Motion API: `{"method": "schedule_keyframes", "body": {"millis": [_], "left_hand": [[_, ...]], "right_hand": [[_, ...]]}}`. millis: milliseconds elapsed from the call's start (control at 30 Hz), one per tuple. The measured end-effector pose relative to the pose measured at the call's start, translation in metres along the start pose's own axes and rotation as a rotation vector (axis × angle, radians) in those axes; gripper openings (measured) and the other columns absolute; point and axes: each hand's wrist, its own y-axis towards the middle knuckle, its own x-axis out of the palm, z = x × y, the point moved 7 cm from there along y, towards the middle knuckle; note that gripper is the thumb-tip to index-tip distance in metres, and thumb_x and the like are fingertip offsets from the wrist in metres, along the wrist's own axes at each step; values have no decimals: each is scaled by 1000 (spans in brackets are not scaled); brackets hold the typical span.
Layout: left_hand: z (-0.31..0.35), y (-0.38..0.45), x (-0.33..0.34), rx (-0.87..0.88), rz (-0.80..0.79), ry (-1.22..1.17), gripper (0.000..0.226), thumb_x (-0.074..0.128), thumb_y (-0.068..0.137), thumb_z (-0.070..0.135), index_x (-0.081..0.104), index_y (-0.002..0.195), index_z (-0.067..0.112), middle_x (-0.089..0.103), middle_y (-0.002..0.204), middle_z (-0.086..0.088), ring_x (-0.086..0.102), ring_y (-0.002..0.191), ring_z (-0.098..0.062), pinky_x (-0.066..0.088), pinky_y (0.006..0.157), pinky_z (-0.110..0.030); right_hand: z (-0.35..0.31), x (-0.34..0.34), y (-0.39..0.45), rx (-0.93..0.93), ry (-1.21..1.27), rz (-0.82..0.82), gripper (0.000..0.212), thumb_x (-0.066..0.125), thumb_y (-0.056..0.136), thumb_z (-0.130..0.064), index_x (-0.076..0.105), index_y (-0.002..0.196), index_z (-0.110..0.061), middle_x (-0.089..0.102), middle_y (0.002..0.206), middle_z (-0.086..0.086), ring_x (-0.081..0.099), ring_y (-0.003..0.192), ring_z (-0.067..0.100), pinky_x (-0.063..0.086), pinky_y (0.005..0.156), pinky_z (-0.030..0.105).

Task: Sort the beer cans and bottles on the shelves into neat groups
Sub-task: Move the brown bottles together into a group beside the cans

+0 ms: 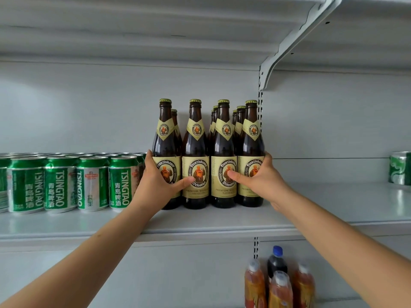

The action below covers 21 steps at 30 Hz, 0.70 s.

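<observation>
While squeezing the brown bottles into a tight block, press evenly from both sides and low on the bodies, at label height, never at the necks, lest a tall bottle tip. Left hand wrapped round the leftmost bottle of the near row, fingers curled behind its left side, thumb laid across the front onto the second label. Right hand mirrored on the rightmost bottle, fingers curled round its right side, thumb reaching left onto the third label. Four bottles in that near row, upright and shoulder to shoulder, labels facing out; more ranked behind toward the far panel, exact count hard to tell. Best to slide rather than lift: glass on a smooth painted shelf likely glides, yet probably chatters and topples if jerked. Worth minding the left side too, with the green cans standing just beside the left hand in rows of their own, and leaving a clean gap between the two groups. Judged nearly done here, save for a lone green can well apart at the far right edge, probably due to join its fellows. Around all this, pale grey store shelving: an upper shelf overhead on a white bracket, a slotted upright behind the bottles, and below, blurred, some orange drink bottles around a dark bottle with a blue cap.
</observation>
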Motion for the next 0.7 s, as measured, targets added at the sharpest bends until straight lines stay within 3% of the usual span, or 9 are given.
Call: {"method": "schedule_keyframes", "body": {"millis": [167, 233, 300, 367, 433, 467, 533, 600, 700], "left_hand": [[31, -18, -14, 165, 81, 196, 137, 81, 60, 57, -9, 157, 21, 20, 163, -5, 34, 143, -24, 29, 115, -41], [69, -51, -31, 504, 274, 311, 112, 78, 76, 45, 8, 158, 16, 18, 162, -8, 42, 138, -31, 48, 98, -47], [89, -58, -20, 624, 348, 245, 76, 69, 85, 36, 38, 144, 0, 43, 140, -20, 49, 125, -36, 49, 95, -45], [110, -54, 25, 461, -88, 54, 82, 50, 65, 54, 52, 118, -8, 49, 96, -17, 51, 104, -37, 43, 99, -43], [137, -42, 92, 383, -437, -210, 34, 43, 90, 42, 54, 98, 11, 39, 76, -5, 54, 102, -35, 39, 77, -28], [162, -33, 117, 334, -503, -361, 13, 49, 99, 24, 55, 88, 21, 43, 79, 4, 57, 110, -25, 39, 66, -22], [216, -47, 159, 388, -588, -377, 20, 54, 97, 14, 59, 84, 28, 55, 90, 17, 59, 100, 3, 43, 62, -8], [245, -65, 206, 305, -662, -307, 12, 56, 94, 25, 60, 93, 37, 62, 95, 18, 60, 85, 8, 43, 66, -1], [282, -73, 275, 266, -806, -244, 23, 64, 85, 30, 58, 106, 38, 63, 99, 17, 64, 85, 1, 47, 70, -8]], "right_hand": [[-1, -5, -10, -26, -65, 29, 119, 83, 68, -49, 6, 154, -20, 40, 149, 4, 43, 135, 22, 41, 104, 36], [-19, -24, -29, -207, -268, 190, 114, 73, 76, -55, 1, 156, -18, 21, 159, 4, 27, 144, 20, 32, 110, 31], [-46, -55, -56, -487, -424, 422, 86, 61, 90, -50, 16, 155, -15, 28, 155, 3, 30, 141, 16, 31, 110, 26], [-63, -90, -74, -748, -556, 629, 53, 55, 95, -32, 43, 141, -8, 50, 136, 5, 47, 125, 18, 39, 102, 27], [-64, -137, -67, -859, -611, 771, 33, 55, 91, -15, 58, 123, -7, 61, 115, 4, 57, 107, 20, 44, 91, 29], [-58, -166, -53, -827, -618, 819, 29, 56, 89, -11, 61, 117, -8, 63, 110, 3, 58, 101, 20, 46, 87, 30], [-36, -225, -23, -654, -681, 877, 26, 56, 87, -11, 62, 112, -11, 62, 108, 1, 59, 98, 21, 47, 83, 31], [-3, -282, 4, -438, -777, 865, 28, 56, 86, -12, 60, 114, -12, 60, 112, 3, 57, 101, 22, 48, 81, 34], [49, -360, 19, -148, -812, 851, 33, 57, 84, -7, 59, 117, -10, 56, 117, 8, 54, 107, 27, 49, 85, 38]]}}
